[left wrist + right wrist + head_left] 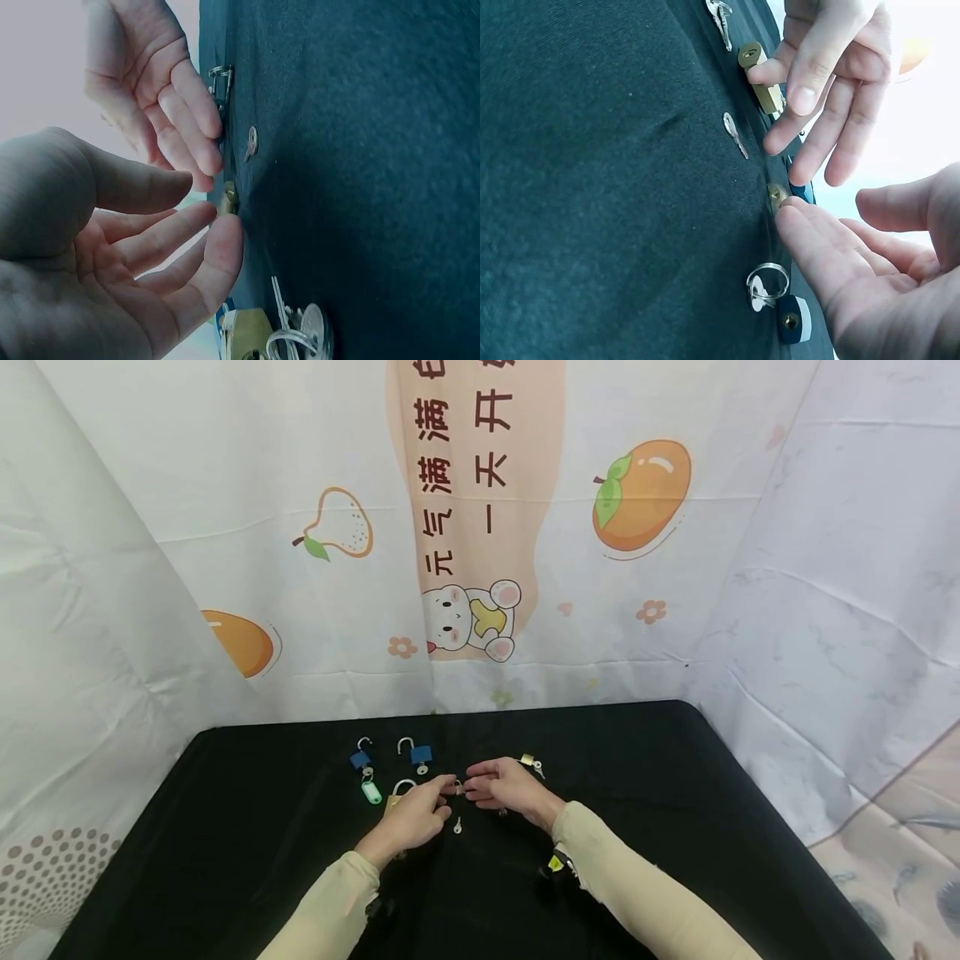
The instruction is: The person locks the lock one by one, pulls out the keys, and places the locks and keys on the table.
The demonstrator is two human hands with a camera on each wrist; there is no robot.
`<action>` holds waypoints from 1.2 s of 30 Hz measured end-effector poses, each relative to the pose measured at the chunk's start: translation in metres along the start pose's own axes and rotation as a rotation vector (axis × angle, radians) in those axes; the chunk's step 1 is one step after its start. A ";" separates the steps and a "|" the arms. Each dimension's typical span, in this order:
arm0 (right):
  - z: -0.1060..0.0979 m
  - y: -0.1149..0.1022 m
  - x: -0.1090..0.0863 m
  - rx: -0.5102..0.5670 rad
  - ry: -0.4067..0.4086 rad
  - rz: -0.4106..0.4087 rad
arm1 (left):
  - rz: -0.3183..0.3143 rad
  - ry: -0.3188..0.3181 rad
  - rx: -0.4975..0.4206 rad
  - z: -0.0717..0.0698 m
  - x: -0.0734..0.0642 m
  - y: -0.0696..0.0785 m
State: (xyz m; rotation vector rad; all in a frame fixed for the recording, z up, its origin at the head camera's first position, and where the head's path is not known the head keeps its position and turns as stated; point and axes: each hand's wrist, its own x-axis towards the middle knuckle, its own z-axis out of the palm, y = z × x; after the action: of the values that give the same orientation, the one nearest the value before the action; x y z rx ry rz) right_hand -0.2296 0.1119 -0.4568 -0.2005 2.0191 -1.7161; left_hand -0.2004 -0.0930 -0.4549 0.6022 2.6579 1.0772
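A small brass padlock (pixel 459 788) lies on the black cloth between my two hands. My left hand (pixel 411 818) is at its left side, fingers extended and loosely bent; the left wrist view shows its fingertips close to the padlock (pixel 229 196). From the other side comes my right hand (pixel 513 789), its fingers nearly straight. In the right wrist view its fingertips are at the padlock (pixel 778 196), and I cannot tell whether they touch it. Neither hand grips anything. A loose key (pixel 457 825) lies just nearer to me than the padlock.
Two blue padlocks (pixel 422 754) with raised shackles lie at the back left, one with a green tag (pixel 371 792). A larger brass padlock (pixel 763 82) sits beside my left hand. Behind my right hand are another brass padlock (pixel 528 760) and keys (pixel 538 768). A ringed key (pixel 759 292) lies near a dark blue padlock (pixel 793 319).
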 end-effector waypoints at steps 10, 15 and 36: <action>-0.001 -0.008 0.014 0.019 0.011 -0.012 | -0.057 0.144 0.044 -0.028 0.009 -0.009; 0.006 -0.022 0.040 0.072 0.049 -0.025 | -0.233 0.174 -0.039 -0.052 0.026 -0.026; 0.029 -0.014 0.089 0.371 0.129 0.111 | -0.476 0.113 -0.450 -0.053 0.065 -0.040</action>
State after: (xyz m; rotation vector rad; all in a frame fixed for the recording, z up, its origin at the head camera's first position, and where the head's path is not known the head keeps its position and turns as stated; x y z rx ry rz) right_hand -0.2971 0.0472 -0.4696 0.1458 1.7185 -2.0335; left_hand -0.2882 -0.1227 -0.4486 -0.1720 2.3328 1.5013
